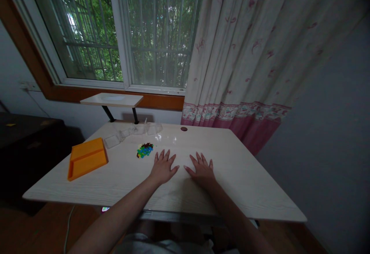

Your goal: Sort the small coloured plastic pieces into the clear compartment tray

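Note:
My left hand lies palm down on the pale wooden table, its fingers spread and nothing in it. Beside it, a short gap away, my right hand rests flat in the same way, also holding nothing. Just beyond and to the left of my left hand is a small heap of colourful little pieces, mostly blue, green, yellow and dark brown. They are too small for me to make out their kind.
An orange two-part tray sits at the table's left side. Several clear plastic boxes stand along the back left. Behind them a small raised shelf is on black legs. A curtain hangs at the back right by the window.

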Available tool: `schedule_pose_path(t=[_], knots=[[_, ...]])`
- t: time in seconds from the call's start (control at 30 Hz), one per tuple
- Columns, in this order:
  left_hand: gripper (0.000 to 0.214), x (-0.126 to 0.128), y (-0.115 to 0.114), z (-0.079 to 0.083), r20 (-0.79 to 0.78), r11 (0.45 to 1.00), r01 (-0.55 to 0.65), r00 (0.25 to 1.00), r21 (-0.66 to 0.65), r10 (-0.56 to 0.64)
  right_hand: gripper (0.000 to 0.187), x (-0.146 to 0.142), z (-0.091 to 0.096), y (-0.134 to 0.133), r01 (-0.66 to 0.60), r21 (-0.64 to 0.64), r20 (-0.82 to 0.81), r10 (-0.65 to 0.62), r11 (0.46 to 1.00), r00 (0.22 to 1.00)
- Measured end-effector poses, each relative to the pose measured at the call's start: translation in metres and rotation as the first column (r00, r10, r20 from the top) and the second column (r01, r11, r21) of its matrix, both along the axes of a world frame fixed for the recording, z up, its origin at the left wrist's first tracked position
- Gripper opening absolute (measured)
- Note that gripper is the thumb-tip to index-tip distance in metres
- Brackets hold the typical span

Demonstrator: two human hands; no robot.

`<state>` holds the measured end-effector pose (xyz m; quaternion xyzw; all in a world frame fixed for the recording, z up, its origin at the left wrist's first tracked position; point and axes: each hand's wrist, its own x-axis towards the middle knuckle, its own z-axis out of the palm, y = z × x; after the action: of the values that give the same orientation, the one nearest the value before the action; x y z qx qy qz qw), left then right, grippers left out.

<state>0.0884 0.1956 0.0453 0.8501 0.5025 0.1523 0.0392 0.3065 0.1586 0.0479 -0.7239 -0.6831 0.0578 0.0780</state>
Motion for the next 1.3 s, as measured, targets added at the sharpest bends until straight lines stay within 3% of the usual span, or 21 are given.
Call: schedule_pose_path(t=[0.4, 0.53, 0.63, 0.7, 0.8, 1.0, 1.2, 1.3], knots=[[0.057, -0.001, -0.001, -0.001, 0.040, 0.999, 0.009, 0.999, 0.049, -0.011, 0.073, 0.003, -0.004, 0.000, -0.007, 0.076, -0.032, 0.009, 0.997, 0.999], [0.042, -0.004, -0.003, 0.011, 0.133, 0.987, 0.038, 0.989, 0.156, -0.059, 0.047, 0.010, -0.008, 0.004, 0.020, 0.247, -0.110, 0.008, 0.969, 0.994], [0.029, -0.010, -0.002, 0.027, 0.208, 0.972, 0.046, 0.973, 0.231, -0.096, 0.035, 0.015, -0.008, 0.010, 0.000, 0.442, -0.184, 0.091, 0.897, 0.979], [0.022, -0.018, 0.002, 0.037, 0.248, 0.966, -0.018, 0.968, 0.257, -0.048, 0.035, 0.017, -0.007, 0.012, -0.022, 0.532, -0.218, 0.163, 0.846, 0.962], [0.019, -0.042, 0.018, 0.049, 0.272, 0.950, -0.143, 0.960, 0.278, 0.065, 0.036, 0.017, -0.005, 0.013, -0.027, 0.556, -0.247, 0.197, 0.831, 0.949], [0.021, -0.126, 0.042, 0.060, 0.174, 0.864, -0.397, 0.917, 0.311, 0.359, 0.041, 0.018, -0.001, 0.013, -0.051, 0.446, -0.256, 0.182, 0.894, 0.950], [0.035, -0.212, 0.003, 0.052, -0.008, 0.751, -0.574, 0.793, 0.327, 0.610, 0.041, 0.017, 0.000, 0.014, -0.058, 0.472, -0.263, 0.203, 0.880, 0.943], [0.042, -0.237, -0.019, 0.041, -0.086, 0.733, -0.570, 0.765, 0.373, 0.638, 0.042, 0.014, 0.002, 0.012, -0.065, 0.468, -0.264, 0.209, 0.881, 0.942]])
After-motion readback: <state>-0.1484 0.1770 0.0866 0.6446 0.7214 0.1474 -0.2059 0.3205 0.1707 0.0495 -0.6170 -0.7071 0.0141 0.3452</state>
